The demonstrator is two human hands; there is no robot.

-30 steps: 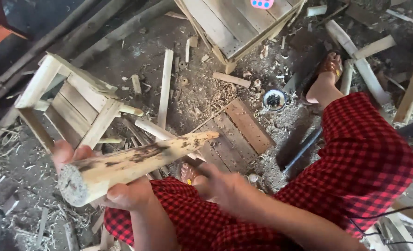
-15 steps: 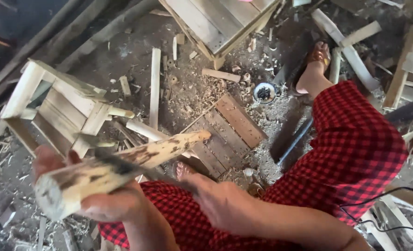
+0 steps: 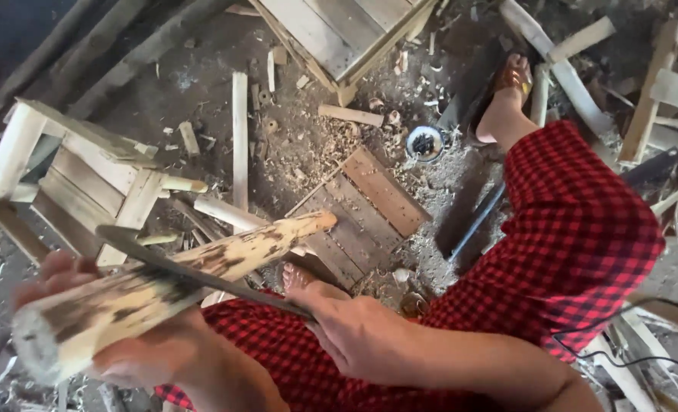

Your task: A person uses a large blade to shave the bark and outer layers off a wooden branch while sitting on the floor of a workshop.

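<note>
- Landmark: the slatted wooden board (image 3: 365, 210) lying flat on the ground.
- Left of the board, a pale wooden stool frame (image 3: 68, 179) lies tipped, with loose sticks (image 3: 239, 145) between; little room there.
- Above the board, a wooden crate (image 3: 339, 34) blocks the way; shavings and a small round tin (image 3: 424, 143) lie between.
- Right of the board, a dark strip of bare ground runs open up to the sandalled foot (image 3: 510, 95).
- Just below it, the held log (image 3: 178, 286), blade (image 3: 201, 278) and red checked legs (image 3: 575, 244) fill the near space.
</note>
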